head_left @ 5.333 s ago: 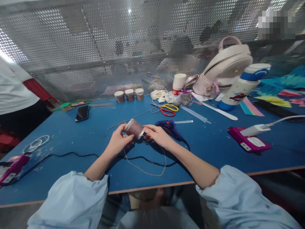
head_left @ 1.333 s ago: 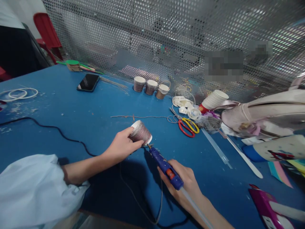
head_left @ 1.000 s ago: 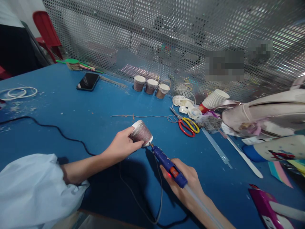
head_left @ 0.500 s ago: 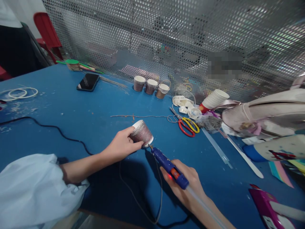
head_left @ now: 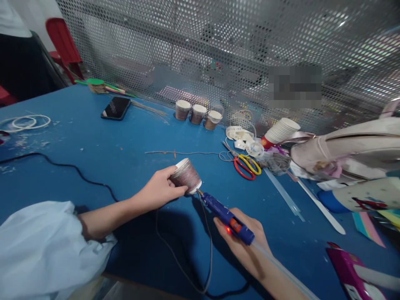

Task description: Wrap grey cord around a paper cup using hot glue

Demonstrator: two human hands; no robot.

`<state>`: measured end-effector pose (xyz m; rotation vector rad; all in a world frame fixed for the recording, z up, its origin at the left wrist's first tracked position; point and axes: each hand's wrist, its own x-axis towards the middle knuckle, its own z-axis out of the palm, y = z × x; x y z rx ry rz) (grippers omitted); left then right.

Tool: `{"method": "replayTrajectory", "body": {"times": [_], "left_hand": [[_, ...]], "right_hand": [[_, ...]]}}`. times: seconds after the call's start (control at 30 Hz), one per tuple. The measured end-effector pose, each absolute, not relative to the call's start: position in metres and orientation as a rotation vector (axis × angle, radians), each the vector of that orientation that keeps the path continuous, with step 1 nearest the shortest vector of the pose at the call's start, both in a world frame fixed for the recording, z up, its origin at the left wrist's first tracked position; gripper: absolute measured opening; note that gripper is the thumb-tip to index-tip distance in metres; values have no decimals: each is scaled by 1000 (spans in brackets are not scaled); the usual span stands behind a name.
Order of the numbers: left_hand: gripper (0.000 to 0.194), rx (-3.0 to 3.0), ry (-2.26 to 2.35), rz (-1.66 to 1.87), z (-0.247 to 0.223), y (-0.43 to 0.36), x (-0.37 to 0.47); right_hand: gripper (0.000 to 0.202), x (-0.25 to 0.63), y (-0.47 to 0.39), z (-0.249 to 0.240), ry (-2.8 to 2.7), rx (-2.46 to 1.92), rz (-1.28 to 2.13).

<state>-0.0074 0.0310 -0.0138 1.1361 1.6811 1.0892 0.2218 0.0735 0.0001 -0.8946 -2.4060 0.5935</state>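
Observation:
My left hand (head_left: 162, 186) grips a small paper cup (head_left: 186, 176) wrapped in greyish-pink cord, tilted with its white end toward the right. A loose length of the cord (head_left: 211, 233) hangs from the cup and loops below it. My right hand (head_left: 246, 239) is closed round a blue hot glue gun (head_left: 223, 212) with a lit red light. A clear glue stick (head_left: 281, 268) sticks out of its back. The gun's nozzle is at the cup's white rim; whether it touches cannot be made out.
Three cord-wrapped cups (head_left: 198, 114) stand by the perforated metal panel (head_left: 150, 50). Scissors (head_left: 246, 166), stacked paper cups (head_left: 281, 132), spare glue sticks (head_left: 284, 193) and a pale bag (head_left: 340, 143) lie right. A phone (head_left: 116, 108) and black cable (head_left: 71, 166) are left. A person (head_left: 25, 54) stands back left.
My right hand and the glue gun have shifted slightly to the right, the nozzle staying at the cup's rim. The cup in my left hand has barely moved.

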Motion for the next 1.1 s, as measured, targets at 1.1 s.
{"method": "replayTrajectory", "body": {"times": [1.1], "left_hand": [[27, 974, 1524, 1128, -9, 28, -9]], "right_hand": [[49, 225, 81, -10, -2010, -1355, 1349]]}}
